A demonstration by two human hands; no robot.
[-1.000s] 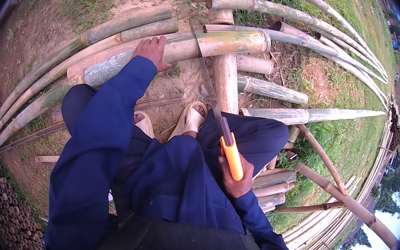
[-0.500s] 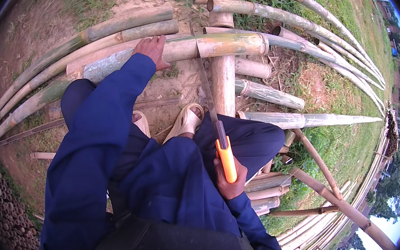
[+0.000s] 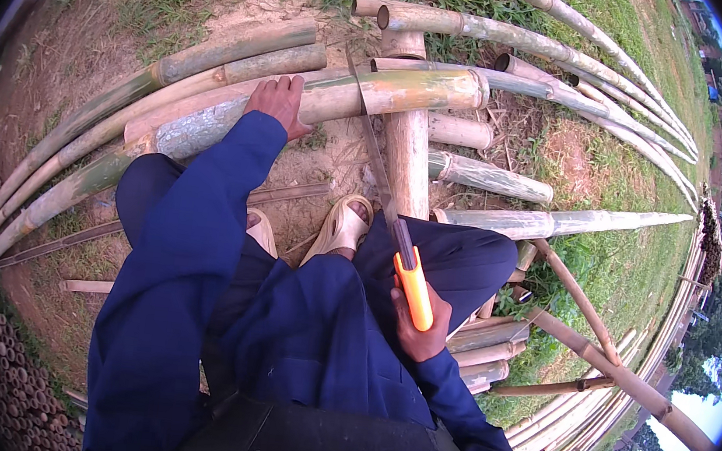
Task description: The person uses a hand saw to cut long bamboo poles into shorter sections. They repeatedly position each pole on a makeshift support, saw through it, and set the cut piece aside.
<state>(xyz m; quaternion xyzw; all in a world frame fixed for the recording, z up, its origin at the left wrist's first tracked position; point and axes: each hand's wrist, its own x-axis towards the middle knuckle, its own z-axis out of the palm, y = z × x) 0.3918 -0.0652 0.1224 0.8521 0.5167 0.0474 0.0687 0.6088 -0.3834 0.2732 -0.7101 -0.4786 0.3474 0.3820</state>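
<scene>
My right hand [image 3: 421, 322] is closed around the orange handle of a handsaw [image 3: 378, 167]. Its long blade runs up and away from me and crosses a thick green-yellow bamboo pole [image 3: 419, 91], with the tip showing past the far side. How deep the teeth sit in the bamboo I cannot tell. To the left of the blade, my left hand [image 3: 280, 106] grips the top of this same pole, fingers bent over it. Under the pole, right of the blade, lies a bamboo crosspiece [image 3: 406, 164].
Two long bamboo poles [image 3: 211, 63] lie beyond my left hand. More poles [image 3: 522, 36] stretch off to the right, and short cut pieces [image 3: 494, 176] lie by the crosspiece. A stack of bamboo [image 3: 6, 382] is at lower left. My sandalled feet [image 3: 345, 228] are below the blade.
The view has shifted slightly, so everything sits a little lower and to the right. Both hands keep their holds, and the saw stays across the pole at nearly the same spot.
</scene>
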